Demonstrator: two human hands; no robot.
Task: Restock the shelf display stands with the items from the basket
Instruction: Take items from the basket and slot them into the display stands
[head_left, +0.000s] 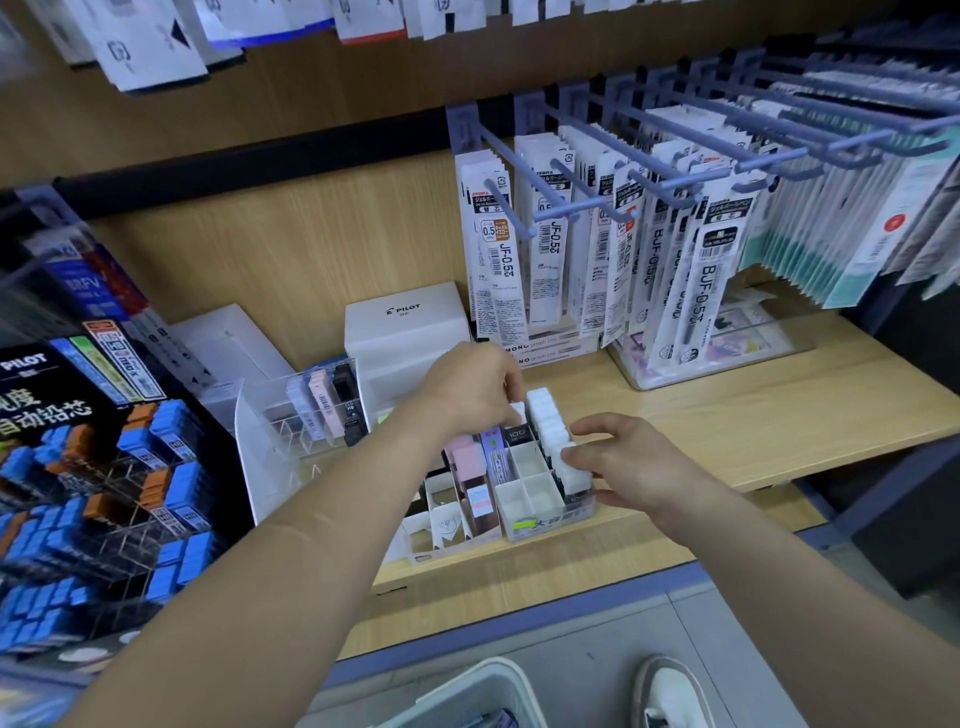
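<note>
**Inspector:** State of the hands?

**Clerk:** The left hand (467, 392) reaches over the display stand (524, 522) from 10 o'clock, fingers curled down into its back row. I cannot tell whether they pinch a case there, because the knuckles hide it. The right hand (631, 465) sits at the stand's 3 o'clock, half curled. Its index is on the white cases (545, 423) and its thumb is against the stand's right wall, lightly pinching that side.

**Inspector:** Stock position?

**Clerk:** The basket (485, 686) lies low at 6 o'clock of the stand, near a shoe (670, 696), and its contents are barely in view. Several middle compartments stand empty.

**Inspector:** Recommendation?

**Clerk:** In my judgement, brace with the right hand so the stand cannot slide on the shelf (727, 415). Seat each case upright in its matching column, filling back to front. Press straight down, since a tilted case may jam against the dividers.
</note>
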